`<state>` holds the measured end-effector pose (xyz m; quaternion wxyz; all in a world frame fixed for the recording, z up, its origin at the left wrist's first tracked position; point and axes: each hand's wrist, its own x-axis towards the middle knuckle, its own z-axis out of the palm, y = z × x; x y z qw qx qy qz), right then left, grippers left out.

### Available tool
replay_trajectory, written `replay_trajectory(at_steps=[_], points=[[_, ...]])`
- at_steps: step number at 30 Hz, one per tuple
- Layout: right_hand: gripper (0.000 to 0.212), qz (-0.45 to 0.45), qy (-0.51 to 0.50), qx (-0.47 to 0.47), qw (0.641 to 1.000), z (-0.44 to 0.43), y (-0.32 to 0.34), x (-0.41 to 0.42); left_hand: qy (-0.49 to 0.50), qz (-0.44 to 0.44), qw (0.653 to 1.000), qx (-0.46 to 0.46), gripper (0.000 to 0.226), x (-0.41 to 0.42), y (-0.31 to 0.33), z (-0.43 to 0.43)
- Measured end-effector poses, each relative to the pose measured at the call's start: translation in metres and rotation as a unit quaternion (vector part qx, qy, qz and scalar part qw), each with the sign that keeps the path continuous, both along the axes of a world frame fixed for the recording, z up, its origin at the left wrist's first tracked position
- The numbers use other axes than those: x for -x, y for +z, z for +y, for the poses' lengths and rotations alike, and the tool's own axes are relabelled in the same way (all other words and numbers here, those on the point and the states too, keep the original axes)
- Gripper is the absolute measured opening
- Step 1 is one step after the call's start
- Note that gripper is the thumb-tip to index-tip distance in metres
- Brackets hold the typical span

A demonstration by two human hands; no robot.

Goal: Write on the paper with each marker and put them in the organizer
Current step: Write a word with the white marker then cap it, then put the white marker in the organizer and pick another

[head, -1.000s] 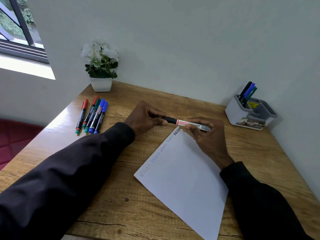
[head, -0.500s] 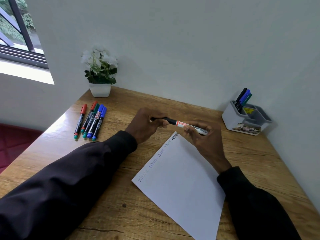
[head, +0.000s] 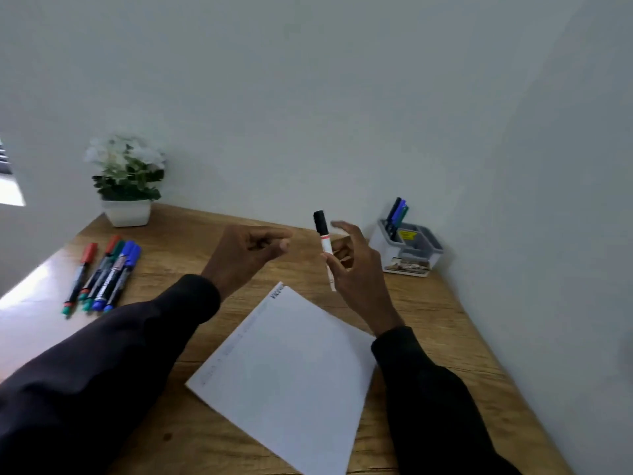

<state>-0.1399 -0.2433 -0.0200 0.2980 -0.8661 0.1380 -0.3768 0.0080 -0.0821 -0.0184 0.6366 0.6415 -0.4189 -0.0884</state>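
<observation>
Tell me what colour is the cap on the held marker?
Black cap on the marker, best seen in the head view.

A wooden desk (head: pixel 445 320) fills a corner of plain pale walls (head: pixel 308 97), daylight glaring at left.
</observation>
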Motion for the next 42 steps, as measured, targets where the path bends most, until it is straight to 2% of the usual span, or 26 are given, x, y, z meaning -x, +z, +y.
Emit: replay_trajectory(at_steps=[3, 6, 13, 17, 23, 26, 33, 39, 42], points=[[0.074, -0.03, -0.032, -0.037, 0.998, -0.023, 0.012, 0.015, -0.011, 0.011, 1.0, -0.012, 0.016, 0.001, 0.0, -0.004], [0.081, -0.077, -0.067, -0.057, 0.993, -0.055, 0.023, 0.031, -0.015, 0.009, 1.0, -0.02, 0.022, 0.001, 0.0, -0.006], [0.064, -0.173, -0.19, -0.072, 0.964, -0.122, 0.053, 0.042, -0.024, 0.001, 0.999, -0.037, 0.025, 0.001, 0.0, -0.01], [0.062, -0.148, -0.19, -0.069, 0.968, -0.145, 0.052, 0.033, -0.029, -0.001, 0.999, -0.04, 0.023, 0.0, 0.0, -0.008], [0.068, -0.039, -0.191, -0.051, 0.979, -0.148, 0.025, 0.018, -0.021, -0.006, 0.998, -0.057, 0.017, -0.003, -0.006, 0.003], [0.071, -0.027, -0.207, -0.034, 0.977, -0.148, 0.014, 0.013, -0.018, -0.004, 0.998, -0.063, 0.015, -0.007, -0.008, 0.007], [0.056, -0.016, -0.239, -0.022, 0.971, -0.145, 0.013, 0.014, -0.01, -0.005, 0.997, -0.074, 0.017, -0.014, -0.009, 0.015], [0.04, -0.066, -0.265, -0.004, 0.962, -0.123, 0.024, 0.014, -0.01, 0.024, 0.997, -0.069, 0.02, -0.014, -0.007, 0.024], [0.025, -0.102, -0.238, -0.007, 0.966, -0.1, 0.028, 0.01, -0.008, 0.025, 0.997, -0.068, 0.017, -0.013, -0.004, 0.031]])
